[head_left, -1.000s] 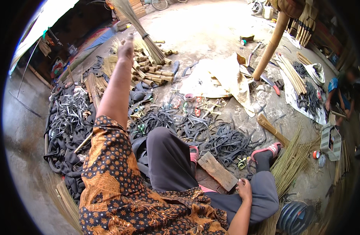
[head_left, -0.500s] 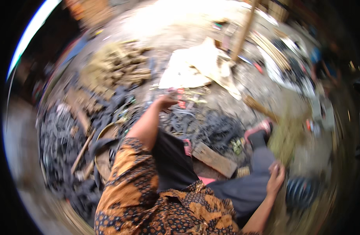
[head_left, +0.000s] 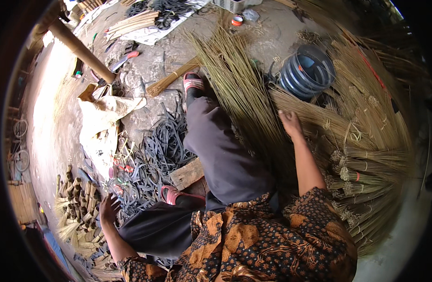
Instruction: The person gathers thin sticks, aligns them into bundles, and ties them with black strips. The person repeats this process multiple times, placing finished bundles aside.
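Observation:
My left hand (head_left: 109,209) is held out over the near left floor, fingers apart and nothing in it. Beside it lie short bound stubs of plant stalks (head_left: 80,192) and a tangle of black rubber-like strips (head_left: 162,141). On the right, my right hand (head_left: 291,124) reaches out with its fingers extended at the edge of a long loose bundle of greenish-brown stalks (head_left: 239,80). Whether its fingertips touch the stalks, I cannot tell. That bundle lies beside my outstretched leg. Just beyond the right hand stands a ribbed blue-grey bucket (head_left: 306,73).
Many tied stalk bundles (head_left: 371,160) cover the right side. A wooden block (head_left: 188,174) lies by my feet. Farther left are a cream sack (head_left: 98,117), a red-handled knife (head_left: 127,59) and a slanted wooden post (head_left: 80,50). A small stalk broom (head_left: 173,77) lies ahead.
My view has swung to the right, bringing the stalk bundles and bucket into fuller sight. My right hand has moved from beside my leg out toward the stalks; my left hand now sits lower left.

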The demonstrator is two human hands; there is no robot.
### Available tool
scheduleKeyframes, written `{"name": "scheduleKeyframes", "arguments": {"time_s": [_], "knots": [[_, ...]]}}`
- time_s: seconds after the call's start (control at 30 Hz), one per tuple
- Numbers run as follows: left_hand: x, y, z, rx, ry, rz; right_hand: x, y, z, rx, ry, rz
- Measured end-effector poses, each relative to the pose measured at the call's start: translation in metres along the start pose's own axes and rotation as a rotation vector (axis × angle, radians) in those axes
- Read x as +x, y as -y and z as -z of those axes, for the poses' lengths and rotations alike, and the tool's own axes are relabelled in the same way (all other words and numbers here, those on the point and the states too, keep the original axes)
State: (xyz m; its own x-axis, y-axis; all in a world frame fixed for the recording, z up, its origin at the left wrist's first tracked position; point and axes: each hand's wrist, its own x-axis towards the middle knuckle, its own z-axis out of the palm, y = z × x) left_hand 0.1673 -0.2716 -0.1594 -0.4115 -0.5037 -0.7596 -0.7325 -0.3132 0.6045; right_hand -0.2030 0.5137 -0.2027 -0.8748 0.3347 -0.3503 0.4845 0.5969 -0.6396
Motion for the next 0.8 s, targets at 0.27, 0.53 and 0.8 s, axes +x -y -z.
{"name": "scheduleKeyframes", "arguments": {"time_s": [0.27,0.53,0.8], "knots": [[-0.008,-0.002,0.008,-0.002,-0.041,-0.07,0.033,0.013,-0.045,-0.464,0.133,0.068],[-0.009,-0.023,-0.009,0.066,-0.045,-0.075,0.039,0.016,-0.085,-0.658,0.228,-0.073],[-0.012,-0.025,-0.012,0.131,-0.039,-0.06,0.05,0.002,-0.095,-0.566,0.21,-0.012]]}}
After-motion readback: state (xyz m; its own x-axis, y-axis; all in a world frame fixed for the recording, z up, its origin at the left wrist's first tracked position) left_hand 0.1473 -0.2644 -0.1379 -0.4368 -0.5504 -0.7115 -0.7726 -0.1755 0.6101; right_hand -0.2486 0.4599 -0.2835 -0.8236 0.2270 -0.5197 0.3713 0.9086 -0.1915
